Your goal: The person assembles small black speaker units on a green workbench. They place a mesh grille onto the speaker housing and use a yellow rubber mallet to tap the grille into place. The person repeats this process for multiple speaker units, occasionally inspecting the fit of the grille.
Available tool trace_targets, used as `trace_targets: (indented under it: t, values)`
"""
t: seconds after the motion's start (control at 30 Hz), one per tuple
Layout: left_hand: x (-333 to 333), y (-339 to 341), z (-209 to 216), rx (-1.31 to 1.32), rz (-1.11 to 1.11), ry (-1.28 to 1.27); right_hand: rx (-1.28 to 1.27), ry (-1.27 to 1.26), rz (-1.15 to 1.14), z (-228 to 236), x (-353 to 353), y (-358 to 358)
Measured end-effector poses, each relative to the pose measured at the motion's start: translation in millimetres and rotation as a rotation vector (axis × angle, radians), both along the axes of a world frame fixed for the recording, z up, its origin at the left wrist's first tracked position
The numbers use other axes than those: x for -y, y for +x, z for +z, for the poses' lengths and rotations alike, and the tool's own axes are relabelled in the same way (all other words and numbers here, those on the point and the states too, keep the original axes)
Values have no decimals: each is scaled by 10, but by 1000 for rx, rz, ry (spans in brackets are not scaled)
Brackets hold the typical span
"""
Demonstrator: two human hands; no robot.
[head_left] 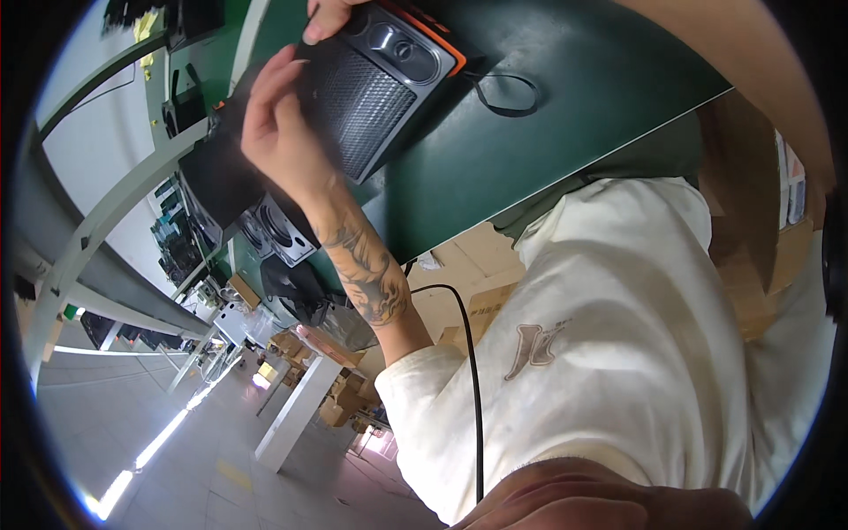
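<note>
A black portable speaker [375, 102] with a mesh grille and orange edge trim lies tilted on the green worktop. A black loop strap [510, 99] extends from its right end onto the table. My left hand [281, 124], below a tattooed forearm, is at the speaker's left side, slightly blurred. Its fingers are curved and apart, with nothing plainly held. At the top edge, my right hand [330, 18] has thumb and fingers pinched together by the speaker's far left corner. What sits in that pinch is hidden, as the frame cuts the hand off.
The green table [583, 97] has a pale front edge close to my body. More speakers [281, 228] stand left of my forearm. A pale metal frame [132, 181] curves along the left. A black cable [468, 353] hangs before my shirt. Cardboard boxes [340, 402] lie beyond.
</note>
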State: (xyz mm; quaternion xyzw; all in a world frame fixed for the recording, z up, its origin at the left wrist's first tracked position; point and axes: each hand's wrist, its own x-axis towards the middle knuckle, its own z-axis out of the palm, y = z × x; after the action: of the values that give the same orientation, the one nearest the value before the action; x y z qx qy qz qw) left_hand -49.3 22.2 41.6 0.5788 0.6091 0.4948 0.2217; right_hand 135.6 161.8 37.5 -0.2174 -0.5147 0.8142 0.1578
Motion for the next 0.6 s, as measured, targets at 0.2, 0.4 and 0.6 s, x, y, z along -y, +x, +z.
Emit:
trace_targets:
  t: [0.2, 0.4, 0.6]
  values:
    - [-27, -67, 13, -100, -32, 12, 27, 111, 80, -90, -25, 11]
    - [102, -125, 87, -336, -135, -23, 374, 1000, -175, 263, 99, 680]
    - [154, -9, 81, -279, -98, -22, 1147, 1667, -57, 251, 228, 1901]
